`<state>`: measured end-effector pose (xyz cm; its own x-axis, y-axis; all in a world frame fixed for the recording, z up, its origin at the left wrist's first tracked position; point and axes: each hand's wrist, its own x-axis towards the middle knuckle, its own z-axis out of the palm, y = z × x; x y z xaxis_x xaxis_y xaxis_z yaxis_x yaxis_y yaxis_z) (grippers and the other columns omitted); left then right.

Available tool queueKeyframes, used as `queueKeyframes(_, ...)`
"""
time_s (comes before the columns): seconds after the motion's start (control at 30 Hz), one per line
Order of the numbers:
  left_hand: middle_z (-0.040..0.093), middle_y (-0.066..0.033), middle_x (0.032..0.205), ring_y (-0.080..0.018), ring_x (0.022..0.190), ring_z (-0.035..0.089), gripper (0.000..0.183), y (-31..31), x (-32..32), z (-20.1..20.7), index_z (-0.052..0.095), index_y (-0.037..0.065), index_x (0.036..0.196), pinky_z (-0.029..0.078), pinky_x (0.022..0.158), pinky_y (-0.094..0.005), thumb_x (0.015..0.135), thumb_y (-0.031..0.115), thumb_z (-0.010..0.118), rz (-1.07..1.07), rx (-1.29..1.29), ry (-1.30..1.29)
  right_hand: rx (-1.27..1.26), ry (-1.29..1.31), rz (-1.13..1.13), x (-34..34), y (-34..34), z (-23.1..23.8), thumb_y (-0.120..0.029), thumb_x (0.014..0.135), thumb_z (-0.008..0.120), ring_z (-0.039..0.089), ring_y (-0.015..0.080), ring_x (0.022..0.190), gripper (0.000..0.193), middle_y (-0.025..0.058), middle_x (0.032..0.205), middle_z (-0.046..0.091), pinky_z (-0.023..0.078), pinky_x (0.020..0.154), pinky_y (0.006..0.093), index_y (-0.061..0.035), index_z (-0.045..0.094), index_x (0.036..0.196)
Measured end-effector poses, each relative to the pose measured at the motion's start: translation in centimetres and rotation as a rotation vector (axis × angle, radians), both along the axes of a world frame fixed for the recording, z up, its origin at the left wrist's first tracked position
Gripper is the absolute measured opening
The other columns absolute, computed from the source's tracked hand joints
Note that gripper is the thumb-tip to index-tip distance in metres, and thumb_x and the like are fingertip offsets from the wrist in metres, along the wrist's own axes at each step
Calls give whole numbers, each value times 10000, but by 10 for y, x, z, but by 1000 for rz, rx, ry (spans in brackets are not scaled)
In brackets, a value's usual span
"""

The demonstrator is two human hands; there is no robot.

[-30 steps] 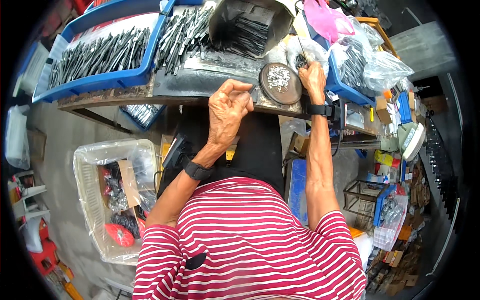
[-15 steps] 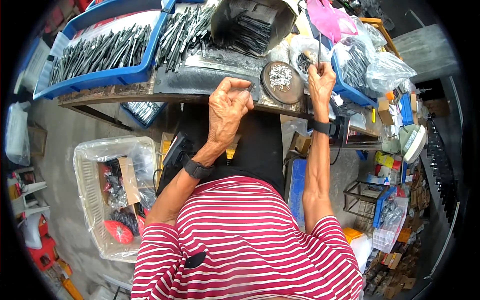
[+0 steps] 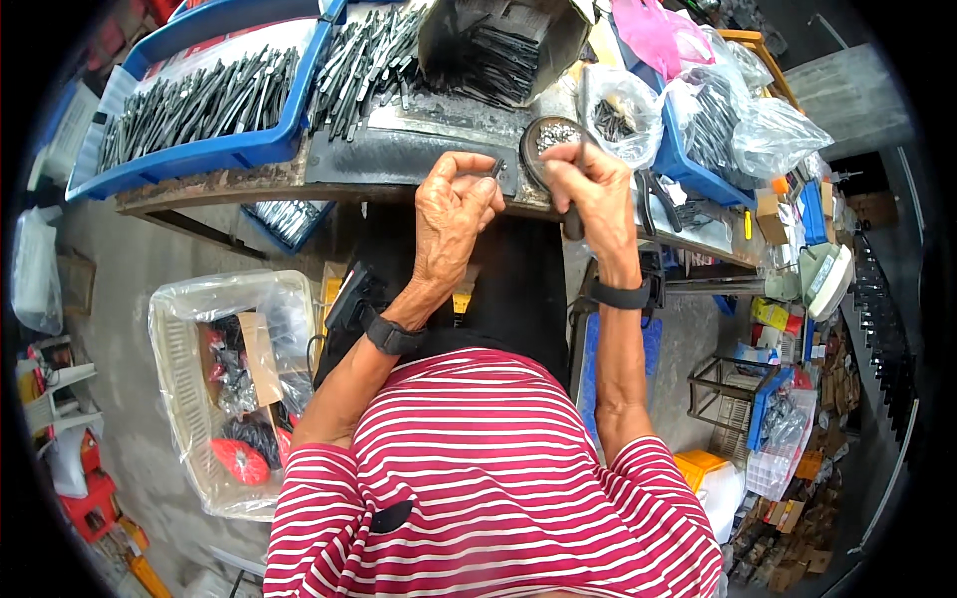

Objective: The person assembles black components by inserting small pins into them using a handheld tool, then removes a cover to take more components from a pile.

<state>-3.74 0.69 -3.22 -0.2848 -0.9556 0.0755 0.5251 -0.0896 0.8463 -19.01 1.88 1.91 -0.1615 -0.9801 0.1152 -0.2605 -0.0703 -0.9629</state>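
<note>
My left hand (image 3: 454, 214) is over the near edge of the workbench, thumb and forefinger pinched on a small dark piece (image 3: 497, 167). To its right, my right hand (image 3: 600, 199) is closed around a slim dark rod-shaped tool (image 3: 585, 95). A thin shaft rises above the fingers, and a thicker dark end shows below them. Beside and partly behind this hand stands a round dish (image 3: 531, 159) with many tiny silvery parts (image 3: 558, 133) in it. A dark flat plate (image 3: 389, 164) lies along the bench edge, left of my left hand.
Blue trays (image 3: 189, 169) of thin dark metal pieces stand at the left and right (image 3: 688, 164). A box (image 3: 543, 75) at the back holds more. Near the right hand are a plastic bag (image 3: 643, 130) and dark-handled pliers (image 3: 663, 204). A lined basket (image 3: 179, 399) sits on the floor.
My right hand has moved left and toward me with the rod-shaped tool, from beside the plastic bag to the dish. My left hand stays in nearly the same place.
</note>
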Motion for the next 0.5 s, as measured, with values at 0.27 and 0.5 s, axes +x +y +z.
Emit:
queueKeyframes(0.27, 537, -29, 648, -27, 533, 421, 190, 2, 3, 1, 466, -17, 976, 339, 477, -154, 813, 61, 524, -5, 60, 20, 81, 15, 115, 25, 9, -6, -45, 764, 547, 423, 27, 457, 92, -13, 559, 506, 314, 402, 172, 29, 596, 786)
queueKeyframes(0.5, 546, -31, 658, -32, 563, 461, 189, 4, 2, 2, 467, -18, 975, 365, 495, -158, 809, 49, 528, 27, 59, 17, 75, -243, 76, 32, 17, -13, -54, 774, 570, 462, 51, 494, 114, 16, 606, 533, 364, 442, 178, 37, 583, 840)
